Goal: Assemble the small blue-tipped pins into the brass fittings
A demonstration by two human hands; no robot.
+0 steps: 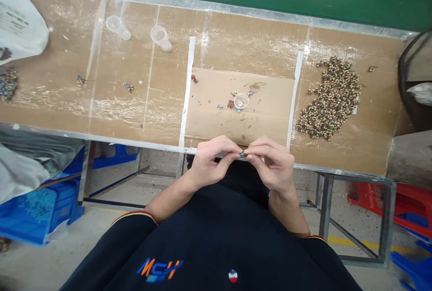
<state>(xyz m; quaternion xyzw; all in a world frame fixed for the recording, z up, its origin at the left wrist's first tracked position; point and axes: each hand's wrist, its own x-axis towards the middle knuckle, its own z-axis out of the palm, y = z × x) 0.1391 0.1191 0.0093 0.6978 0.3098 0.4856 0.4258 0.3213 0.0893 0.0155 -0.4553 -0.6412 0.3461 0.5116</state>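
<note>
My left hand [214,159] and my right hand [274,160] meet at the table's near edge, both closed in a pinch. Between their fingertips is a tiny blue and yellowish-brown piece [243,153]; the blue end lies on the left side and the brownish end on the right. Fingers cover most of it, so its exact kind is unclear. Just beyond the hands, a small clear cup [241,101] stands on a cardboard sheet [209,120]. Small blue and reddish-brown bits [231,103] lie around the cup, and wet-looking spots mark the cardboard.
A large pile of small brown and cream pieces [330,102] lies on the right. Two clear plastic cups [161,38] rest at the back left. A few loose pieces [128,87], a blue-brown pile [8,84] and a white bag [22,20] are farther left.
</note>
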